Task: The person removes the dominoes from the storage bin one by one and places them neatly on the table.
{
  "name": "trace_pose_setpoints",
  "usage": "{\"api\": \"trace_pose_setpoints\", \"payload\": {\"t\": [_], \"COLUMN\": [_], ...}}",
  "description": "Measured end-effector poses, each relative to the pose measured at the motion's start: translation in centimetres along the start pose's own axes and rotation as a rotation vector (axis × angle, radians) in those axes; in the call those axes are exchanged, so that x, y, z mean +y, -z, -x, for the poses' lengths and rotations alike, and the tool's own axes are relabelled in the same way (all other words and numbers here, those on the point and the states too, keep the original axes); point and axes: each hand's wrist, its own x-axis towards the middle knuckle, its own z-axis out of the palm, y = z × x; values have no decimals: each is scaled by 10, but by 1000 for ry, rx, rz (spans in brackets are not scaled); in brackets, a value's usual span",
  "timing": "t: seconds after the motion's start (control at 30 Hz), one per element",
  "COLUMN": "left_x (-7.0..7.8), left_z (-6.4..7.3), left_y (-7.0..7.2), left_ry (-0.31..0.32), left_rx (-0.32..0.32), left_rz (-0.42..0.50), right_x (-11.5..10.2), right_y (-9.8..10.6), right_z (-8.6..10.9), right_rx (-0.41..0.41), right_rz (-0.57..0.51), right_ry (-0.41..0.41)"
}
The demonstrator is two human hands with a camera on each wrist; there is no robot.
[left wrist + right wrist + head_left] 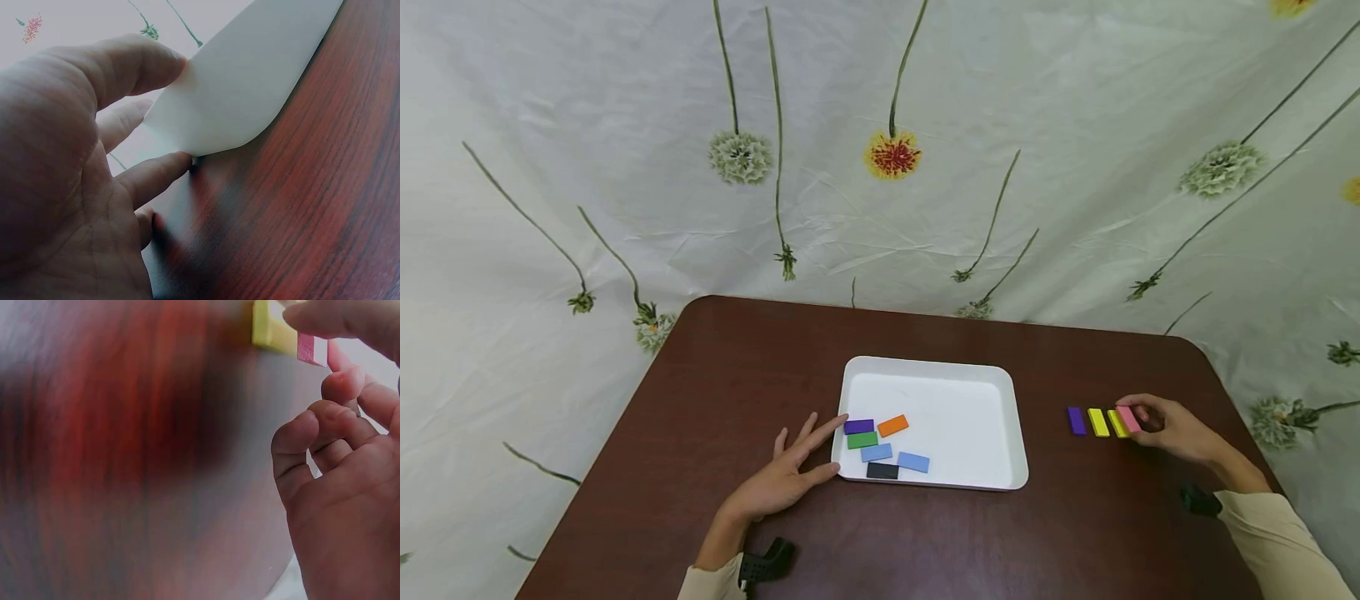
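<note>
My right hand (1172, 429) pinches a pink block (1127, 419) between thumb and index finger, at the right end of a short row. Close against its left side is a yellow block (1117, 424), and both show in the right wrist view, the yellow block (272, 328) beside the pink block (311, 350). Further left in the row lie another yellow block (1098, 422) and a purple block (1077, 421). My left hand (782, 475), fingers spread and fairly straight, touches the left side of a white tray (1020, 450); its fingertips rest at the tray wall (231, 94).
Inside the tray, toward its left, lie a purple block (859, 427), a green block (862, 440), an orange block (892, 426), two blue blocks (913, 462) and a black block (882, 472). The dark wooden table (760, 358) ends at a flower-patterned cloth (820, 208) behind.
</note>
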Motion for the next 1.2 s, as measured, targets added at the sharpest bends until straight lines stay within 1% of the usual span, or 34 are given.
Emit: {"api": "trace_pose_setpoints", "payload": {"t": [0.3, 0.47, 0.6, 0.77, 0.87, 0.97, 1.1, 1.2], "left_x": [0, 0, 1, 1, 1, 0, 0, -1], "left_z": [0, 0, 0, 0, 0, -1, -2, -3], "left_y": [1, 0, 0, 0, 0, 1, 2, 2], "left_ry": [-9, -10, -2, 4, 8, 17, 37, 38], "left_rx": [-5, -2, 2, 3, 2, -1, -7, -8], "left_rz": [5, 4, 2, -1, -3, -7, -20, -22], "right_x": [12, 14, 16, 21, 21, 20, 19, 20], "right_y": [2, 0, -1, -1, -1, -2, -3, -3], "right_z": [7, 10, 11, 12, 12, 13, 13, 13], "right_rx": [14, 23, 33, 35, 36, 55, 59, 58], "right_rz": [-11, -3, 1, -17, -34, -53, -56, -56], "right_ry": [-24, -79, -101, -107, -100, -98, -99, -85]}}
